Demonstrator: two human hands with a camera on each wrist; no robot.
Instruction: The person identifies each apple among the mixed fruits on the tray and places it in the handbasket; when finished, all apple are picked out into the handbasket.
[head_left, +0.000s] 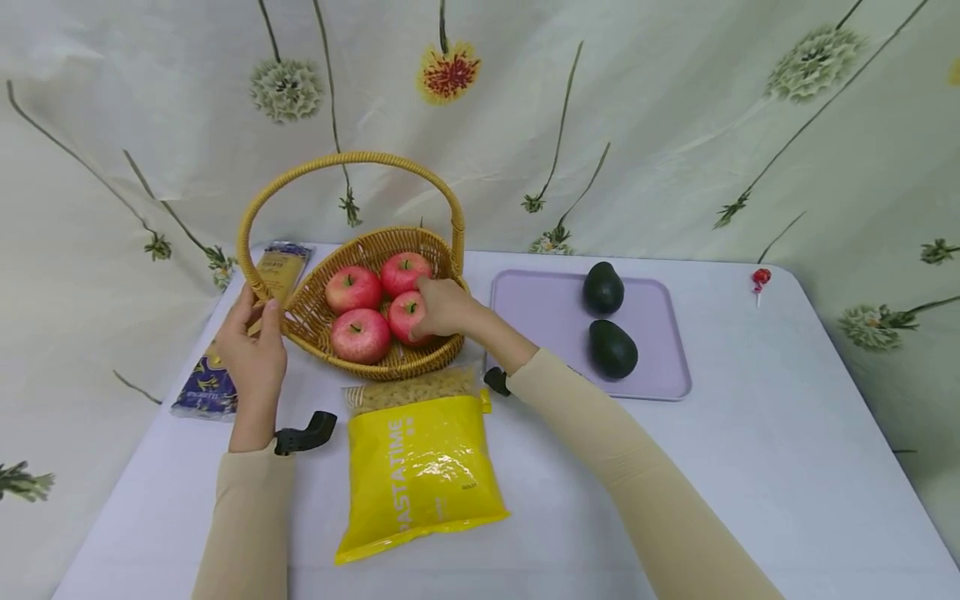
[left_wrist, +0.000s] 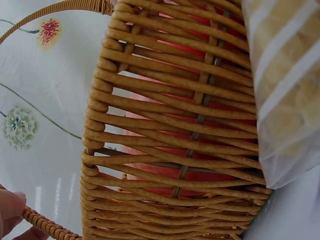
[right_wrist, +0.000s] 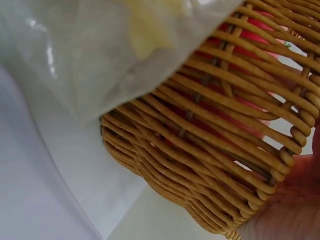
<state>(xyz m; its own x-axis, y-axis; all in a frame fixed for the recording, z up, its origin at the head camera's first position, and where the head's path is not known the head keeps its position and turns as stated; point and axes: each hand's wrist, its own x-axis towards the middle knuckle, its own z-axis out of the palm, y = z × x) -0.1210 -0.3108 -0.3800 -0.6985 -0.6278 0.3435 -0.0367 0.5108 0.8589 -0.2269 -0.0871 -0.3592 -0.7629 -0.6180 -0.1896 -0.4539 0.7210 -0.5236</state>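
A wicker basket (head_left: 408, 364) with a tall arched handle (head_left: 352, 157) holds several red apples (head_left: 361, 336). My left hand (head_left: 255, 354) pinches the handle's lower left end between thumb and fingers; in the left wrist view its fingertips (left_wrist: 12, 207) show at the handle. Over the basket's right rim reaches my right hand (head_left: 448, 308), with thumb and fingers around the rightmost apple (head_left: 404, 314). That apple sits low among the others. The right wrist view shows the woven wall (right_wrist: 220, 115) with part of the palm (right_wrist: 295, 205) beside the rim.
A yellow pasta bag (head_left: 423, 467) lies right in front of the basket. Behind my left hand is a spaghetti packet (head_left: 210, 387). On the right, a lilac tray (head_left: 528, 304) bears two avocados (head_left: 612, 349). A red lollipop (head_left: 761, 277) lies at the far right, near a flowered cloth backdrop.
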